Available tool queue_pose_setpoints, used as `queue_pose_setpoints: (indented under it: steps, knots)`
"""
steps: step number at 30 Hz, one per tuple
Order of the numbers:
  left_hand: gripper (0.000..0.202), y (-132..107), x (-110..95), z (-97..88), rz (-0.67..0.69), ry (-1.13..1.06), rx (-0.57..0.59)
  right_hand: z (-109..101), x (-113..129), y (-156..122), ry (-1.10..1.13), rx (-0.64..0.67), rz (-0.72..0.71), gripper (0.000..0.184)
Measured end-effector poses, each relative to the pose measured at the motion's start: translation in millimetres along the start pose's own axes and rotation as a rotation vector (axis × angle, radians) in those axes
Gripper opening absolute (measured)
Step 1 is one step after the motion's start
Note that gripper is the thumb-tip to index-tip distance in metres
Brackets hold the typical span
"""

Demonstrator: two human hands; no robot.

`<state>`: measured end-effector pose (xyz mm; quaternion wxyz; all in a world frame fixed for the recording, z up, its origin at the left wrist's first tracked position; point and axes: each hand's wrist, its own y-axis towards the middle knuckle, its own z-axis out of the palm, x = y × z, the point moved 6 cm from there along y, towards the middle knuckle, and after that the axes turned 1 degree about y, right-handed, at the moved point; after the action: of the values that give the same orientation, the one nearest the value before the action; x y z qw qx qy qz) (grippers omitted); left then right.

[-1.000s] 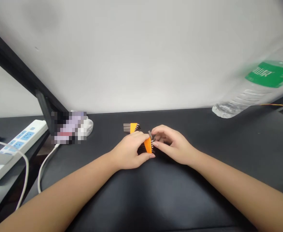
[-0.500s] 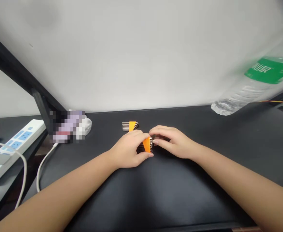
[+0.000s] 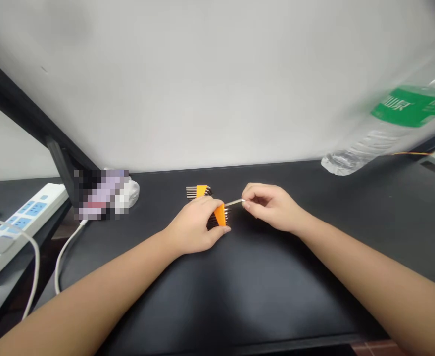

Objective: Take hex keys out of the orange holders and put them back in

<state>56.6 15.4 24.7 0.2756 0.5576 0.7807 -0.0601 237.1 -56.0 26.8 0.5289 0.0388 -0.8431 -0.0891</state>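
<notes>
My left hand (image 3: 193, 225) grips an orange hex key holder (image 3: 220, 215) between thumb and fingers, with several dark hex keys sticking out of its right side. My right hand (image 3: 271, 205) pinches the right end of one silver hex key (image 3: 234, 202) between thumb and forefinger. That key reaches left to the upper edge of the holder; its far end is hidden. Just behind my left hand, a second orange holder (image 3: 201, 191) with several hex keys lies on the black table, partly covered by my fingers.
A large clear bottle with a green label (image 3: 406, 106) leans at the right by the pale wall. On the left are a white power strip (image 3: 24, 222), a white cable (image 3: 59, 259), a crumpled white bundle (image 3: 130, 194) and a black slanted frame (image 3: 20, 104).
My right hand has moved away to the right and slightly up, drawing one hex key partway out of the holder. My left hand keeps its grip.
</notes>
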Motion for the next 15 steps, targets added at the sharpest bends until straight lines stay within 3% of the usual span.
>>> queue_pose_setpoints:
  steps: [4, 7, 11, 15]
  knots:
    - [0.034, -0.5, 1.5, -1.8, -0.035, 0.053, -0.005, -6.3, -16.7, -1.9, 0.022, -0.047, 0.250, 0.025]
    - [0.035, -1.4, 4.9, -2.5, -0.076, 0.087, -0.018, -8.6, -25.4, -1.8, -0.006, -0.042, 0.348, 0.026]
    - [0.037, -2.4, 7.5, -1.9, -0.092, 0.083, -0.034, -15.4, -30.7, 1.3, -0.199, -0.031, 0.350, 0.020]
    - [0.043, -3.1, 6.5, -2.2, -0.075, 0.084, -0.048, -18.9, -29.5, 3.5, -0.473, 0.005, 0.256, 0.016]
